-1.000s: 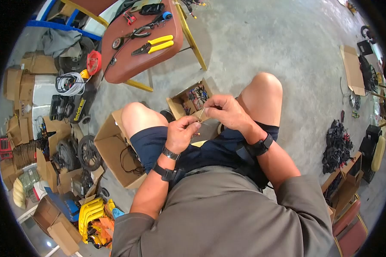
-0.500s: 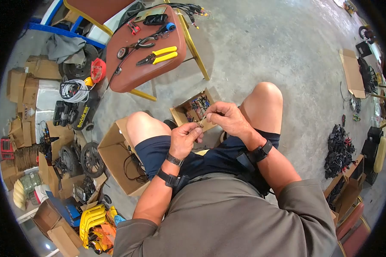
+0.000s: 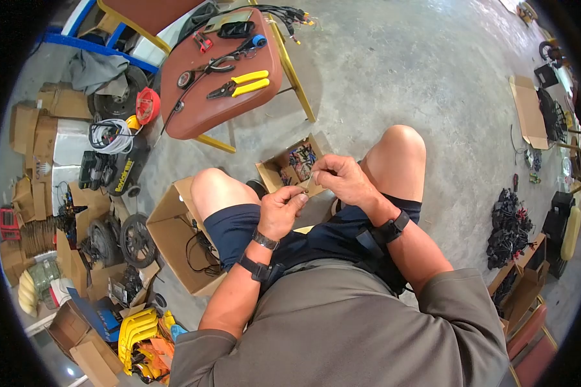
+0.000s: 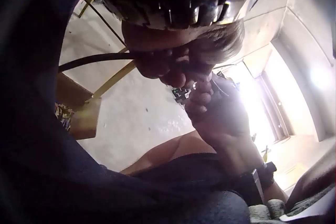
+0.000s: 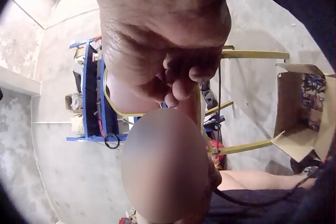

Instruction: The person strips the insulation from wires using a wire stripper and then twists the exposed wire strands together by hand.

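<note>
Between my knees, my left hand [image 3: 281, 209] grips a black cable [image 4: 94, 59], which trails out of the fist in the left wrist view. My right hand [image 3: 342, 177] is just beyond it, thumb and fingertips pinching a thin wire [image 3: 309, 186] at the cable's end. Both sets of fingertips almost meet, and the fingers hide most of the cable end. In the right wrist view the right fingers [image 5: 181, 85] are curled in, and a blurred patch covers much of the left hand.
A small cardboard box [image 3: 268, 173] of coloured wire parts stands on the floor ahead. By my left leg is a larger carton [image 3: 168, 235]. Yellow-handled pliers [image 3: 239, 84] and other tools lie on a brown chair seat [image 3: 200, 122]. Black cables [image 3: 509, 229] are heaped at the right.
The head view has tilted a little, so the scene sits lower. Both hands stay together over the lap, with the right fingers shifting slightly along the wire.
</note>
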The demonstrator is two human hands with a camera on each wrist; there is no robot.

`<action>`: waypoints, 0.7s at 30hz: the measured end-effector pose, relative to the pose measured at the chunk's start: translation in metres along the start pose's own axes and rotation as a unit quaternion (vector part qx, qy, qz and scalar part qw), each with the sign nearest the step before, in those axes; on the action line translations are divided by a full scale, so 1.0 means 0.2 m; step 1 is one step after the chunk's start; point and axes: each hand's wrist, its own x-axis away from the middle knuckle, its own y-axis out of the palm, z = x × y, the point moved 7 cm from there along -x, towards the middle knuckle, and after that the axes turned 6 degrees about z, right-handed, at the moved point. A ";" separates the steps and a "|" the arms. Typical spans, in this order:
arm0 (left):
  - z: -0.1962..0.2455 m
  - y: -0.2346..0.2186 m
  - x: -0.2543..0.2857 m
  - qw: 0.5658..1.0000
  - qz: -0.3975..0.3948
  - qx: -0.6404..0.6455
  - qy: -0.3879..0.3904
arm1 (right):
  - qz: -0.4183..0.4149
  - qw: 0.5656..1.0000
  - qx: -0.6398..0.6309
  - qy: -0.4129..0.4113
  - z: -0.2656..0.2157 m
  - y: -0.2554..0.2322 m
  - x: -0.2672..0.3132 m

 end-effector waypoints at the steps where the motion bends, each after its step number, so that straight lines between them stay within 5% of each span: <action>1: 0.00 0.00 0.00 1.000 0.003 0.006 -0.005 | 0.003 1.000 0.005 -0.004 0.00 0.00 0.00; 21: 0.01 0.04 -0.03 0.994 -0.034 0.090 -0.045 | 0.055 0.991 0.079 -0.087 -0.12 -0.02 0.04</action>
